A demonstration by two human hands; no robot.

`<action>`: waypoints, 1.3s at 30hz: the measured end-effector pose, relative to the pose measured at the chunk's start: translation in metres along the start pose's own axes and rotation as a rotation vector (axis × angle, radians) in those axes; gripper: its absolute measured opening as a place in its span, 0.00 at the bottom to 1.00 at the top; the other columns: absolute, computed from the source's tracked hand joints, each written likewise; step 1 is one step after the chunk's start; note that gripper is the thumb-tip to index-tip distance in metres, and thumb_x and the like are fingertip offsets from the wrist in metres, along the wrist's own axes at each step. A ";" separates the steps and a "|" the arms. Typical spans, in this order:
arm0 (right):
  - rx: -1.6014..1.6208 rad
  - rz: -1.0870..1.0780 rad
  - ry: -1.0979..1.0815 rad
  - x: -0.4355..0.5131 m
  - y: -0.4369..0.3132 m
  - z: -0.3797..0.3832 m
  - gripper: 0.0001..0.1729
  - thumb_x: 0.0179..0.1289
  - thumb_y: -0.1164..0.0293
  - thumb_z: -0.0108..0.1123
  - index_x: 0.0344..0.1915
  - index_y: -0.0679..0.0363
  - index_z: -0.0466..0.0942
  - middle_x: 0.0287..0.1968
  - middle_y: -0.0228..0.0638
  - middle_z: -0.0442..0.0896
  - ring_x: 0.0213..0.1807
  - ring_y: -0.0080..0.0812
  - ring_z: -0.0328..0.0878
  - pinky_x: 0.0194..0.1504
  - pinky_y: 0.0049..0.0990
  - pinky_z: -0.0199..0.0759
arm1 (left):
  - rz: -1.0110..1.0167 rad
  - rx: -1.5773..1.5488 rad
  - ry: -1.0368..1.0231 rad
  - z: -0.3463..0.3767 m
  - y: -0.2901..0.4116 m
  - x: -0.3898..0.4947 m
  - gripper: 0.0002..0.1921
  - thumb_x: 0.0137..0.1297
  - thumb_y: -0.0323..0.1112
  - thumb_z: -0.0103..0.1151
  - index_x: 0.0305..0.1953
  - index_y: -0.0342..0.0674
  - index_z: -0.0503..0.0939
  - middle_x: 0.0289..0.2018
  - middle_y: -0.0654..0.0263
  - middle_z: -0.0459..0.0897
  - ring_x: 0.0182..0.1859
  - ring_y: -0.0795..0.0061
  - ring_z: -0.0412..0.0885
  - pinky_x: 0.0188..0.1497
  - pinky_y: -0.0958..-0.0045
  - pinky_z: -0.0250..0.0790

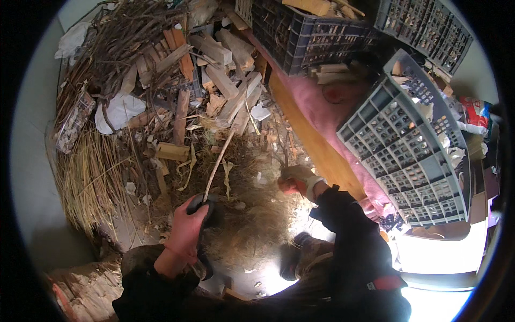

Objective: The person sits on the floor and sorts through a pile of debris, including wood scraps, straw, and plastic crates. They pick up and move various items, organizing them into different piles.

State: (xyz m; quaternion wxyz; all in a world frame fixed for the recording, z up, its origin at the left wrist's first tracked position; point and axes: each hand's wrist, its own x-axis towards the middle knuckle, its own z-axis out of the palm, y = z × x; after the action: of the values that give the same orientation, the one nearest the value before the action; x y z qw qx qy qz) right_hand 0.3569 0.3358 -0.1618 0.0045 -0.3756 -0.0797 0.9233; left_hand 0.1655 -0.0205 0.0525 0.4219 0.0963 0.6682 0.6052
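Observation:
A thin pale stick [217, 173] is gripped in my left hand [186, 227], its far end pointing up towards the split wood. The glove on that hand looks pinkish with a black part. To the right, my right hand [297, 182] wears a glove with a pale cuff and reddish fingers. Its fingers are curled low over the litter, and a dark twig [286, 151] stands just above it. Whether that hand grips the twig is hidden. Between my hands lies a heap of dry grass [257, 217].
Split firewood [221, 82] and a pile of branches [132, 36] lie ahead. Straw stalks [86, 181] lean at the left. A grey plastic crate [406, 157] tilts at the right beside a wooden board [318, 145]. A black crate [297, 44] holds wood at the back.

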 end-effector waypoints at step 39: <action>-0.216 -0.412 -0.663 -0.080 0.149 0.109 0.23 0.73 0.61 0.48 0.55 0.68 0.76 0.76 0.39 0.61 0.72 0.49 0.64 0.61 0.39 0.75 | -0.019 -0.488 -0.166 0.045 -0.027 0.050 0.13 0.73 0.39 0.61 0.51 0.38 0.78 0.40 0.67 0.83 0.38 0.73 0.81 0.41 0.69 0.74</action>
State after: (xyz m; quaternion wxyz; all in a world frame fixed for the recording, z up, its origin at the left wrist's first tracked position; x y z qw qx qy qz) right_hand 0.3463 0.1679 -0.0525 0.1241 -0.0319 -0.2470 0.9605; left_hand 0.1757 0.0376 0.0097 0.4919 0.0346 0.4663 0.7344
